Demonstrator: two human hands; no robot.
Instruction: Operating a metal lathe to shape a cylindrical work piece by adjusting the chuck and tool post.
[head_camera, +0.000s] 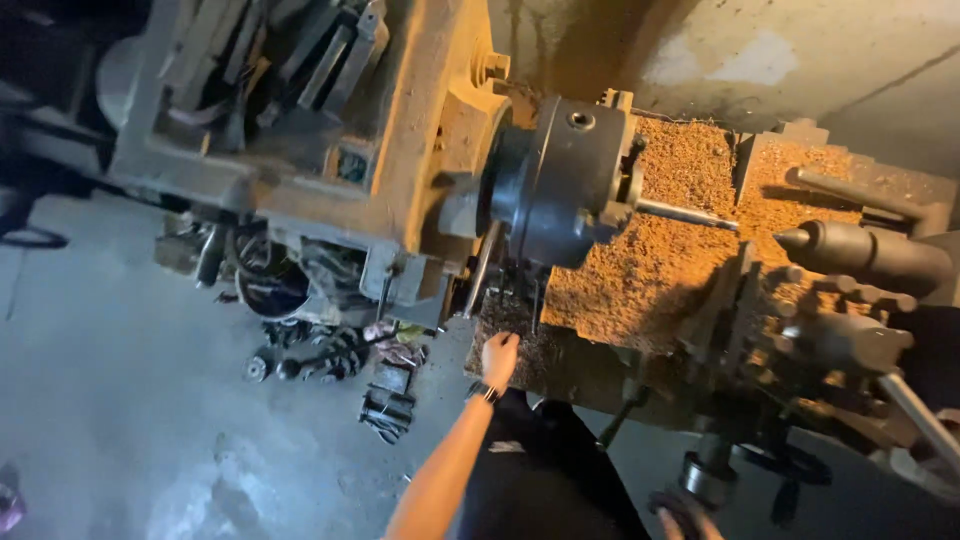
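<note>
Left hand: the left hand (499, 356) sits at lower centre of the frame, arm stretched up from the bottom edge, a dark wristband (483, 391) on the wrist.
Left fingers: curled against the front edge of the lathe bed (520, 350), just under the chuck; whether they grasp a lever or only rest there I cannot tell.
Right hand: the right hand (685, 518) shows only in part at the bottom edge, lower right, beside a handwheel (790, 470); its fingers are cut off by the frame, so their state cannot be told.
Chuck: a dark round chuck (565, 180) sits at upper centre, above the left hand and apart from it.
Workpiece: a thin metal rod (685, 213) sticks out of the chuck toward the right.
Tailstock: a pointed tailstock centre (860, 250) lies at the right, its tip aimed at the rod and clear of it.
Chips: orange-brown shavings (660, 250) cover the bed between chuck and tailstock.
Headstock: the worn headstock housing (400, 150) fills the upper left.
Floor: grey concrete floor (120, 380) at lower left, with small metal parts (330, 360) scattered below the headstock.
</note>
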